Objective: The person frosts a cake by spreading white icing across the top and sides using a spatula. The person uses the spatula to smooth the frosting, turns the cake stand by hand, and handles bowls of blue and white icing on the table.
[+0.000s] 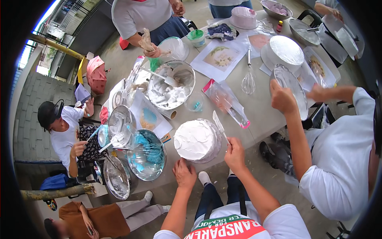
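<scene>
A round cake [194, 139] covered in rough white frosting sits near the table's front edge. My left hand [184, 173] rests at the cake's front-left, fingers curled at the edge of its base, which is mostly hidden. My right hand [234, 153] grips a white-bladed spatula [218, 123], held upright beside the cake's right side. To the left stand a steel bowl [153, 167] of bright blue frosting and another bowl [119, 119] smeared with white. Behind them is a large bowl [171, 91] of white frosting with a spatula across it. A pink-tipped plastic bag [225, 105] lies behind the cake.
Co-workers stand at right [334, 159], far side [143, 16] and left [63, 143]; the right one holds a steel bowl [292, 95]. A person [99, 223] is at lower left. A whisk [248, 79], printed sheets [215, 55] and white cake [284, 49] occupy the table.
</scene>
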### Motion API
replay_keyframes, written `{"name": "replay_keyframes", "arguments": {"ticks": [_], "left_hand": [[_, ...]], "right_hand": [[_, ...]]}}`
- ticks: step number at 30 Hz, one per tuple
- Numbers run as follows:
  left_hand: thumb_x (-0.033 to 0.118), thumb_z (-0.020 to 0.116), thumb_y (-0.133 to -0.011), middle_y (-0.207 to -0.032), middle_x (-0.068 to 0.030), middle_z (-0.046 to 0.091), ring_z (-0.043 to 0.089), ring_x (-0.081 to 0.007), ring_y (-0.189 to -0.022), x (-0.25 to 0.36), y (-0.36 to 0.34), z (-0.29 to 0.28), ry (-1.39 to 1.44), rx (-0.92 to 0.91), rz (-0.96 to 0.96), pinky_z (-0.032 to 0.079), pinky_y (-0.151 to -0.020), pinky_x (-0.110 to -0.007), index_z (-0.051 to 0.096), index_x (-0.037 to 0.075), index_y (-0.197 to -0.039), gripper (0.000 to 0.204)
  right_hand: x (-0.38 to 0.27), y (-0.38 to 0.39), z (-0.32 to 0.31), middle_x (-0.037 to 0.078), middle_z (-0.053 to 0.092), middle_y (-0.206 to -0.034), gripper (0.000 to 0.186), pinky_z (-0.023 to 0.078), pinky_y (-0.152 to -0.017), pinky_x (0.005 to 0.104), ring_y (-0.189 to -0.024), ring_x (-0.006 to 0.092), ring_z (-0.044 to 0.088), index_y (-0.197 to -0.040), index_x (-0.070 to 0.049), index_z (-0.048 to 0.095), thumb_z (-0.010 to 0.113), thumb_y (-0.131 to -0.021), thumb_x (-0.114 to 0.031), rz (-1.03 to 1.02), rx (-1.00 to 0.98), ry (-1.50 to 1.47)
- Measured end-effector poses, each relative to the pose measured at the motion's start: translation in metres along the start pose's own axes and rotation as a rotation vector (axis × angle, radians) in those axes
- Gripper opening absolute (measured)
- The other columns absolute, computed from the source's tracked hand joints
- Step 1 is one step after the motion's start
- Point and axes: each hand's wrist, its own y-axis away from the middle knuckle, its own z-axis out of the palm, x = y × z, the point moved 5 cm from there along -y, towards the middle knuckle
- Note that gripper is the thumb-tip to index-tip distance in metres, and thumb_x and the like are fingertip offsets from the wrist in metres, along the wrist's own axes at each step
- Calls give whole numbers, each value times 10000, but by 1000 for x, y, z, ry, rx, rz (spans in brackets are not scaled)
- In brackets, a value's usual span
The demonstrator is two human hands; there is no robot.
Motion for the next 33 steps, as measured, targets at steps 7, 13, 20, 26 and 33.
{"name": "replay_keyframes", "arguments": {"ticks": [7,13,20,26,33], "left_hand": [[148,669,-777,-1161,-224,596,492,-391,-1181,-4,4,2,-1,19,-22,351,-1002,-527,469,-63,-1271,574],[135,660,-786,-1164,-237,587,509,-396,-1165,2,-1,-4,-7,8,-42,360,-997,-528,472,-66,-1263,551],[140,668,-781,-1158,-246,585,507,-404,-1164,0,-1,1,-11,4,-44,362,-992,-530,467,-70,-1263,563],[135,670,-778,-1157,-245,584,507,-407,-1160,-4,4,0,-17,29,-34,361,-991,-531,463,-77,-1262,568],[127,673,-776,-1156,-245,585,503,-409,-1166,3,-1,1,14,33,-5,356,-998,-534,456,-79,-1269,576]], "right_hand": [[-43,24,-1,214,595,-942,251,473,-759,439,-873,409,569,-1052,20,606,501,-832,83,-83,-94,20],[-21,-10,-4,207,606,-937,262,481,-753,425,-860,402,591,-1054,18,612,513,-822,90,-21,-103,-89],[18,-39,10,194,626,-932,261,510,-703,382,-803,348,630,-1034,9,618,520,-810,98,-245,-142,226],[-50,-25,-12,215,598,-948,274,483,-769,467,-905,421,592,-1049,-4,602,517,-803,83,-136,-243,0],[-14,-42,-2,201,574,-899,294,477,-731,449,-831,407,577,-1061,-9,606,510,-808,106,-260,-172,149]]}}
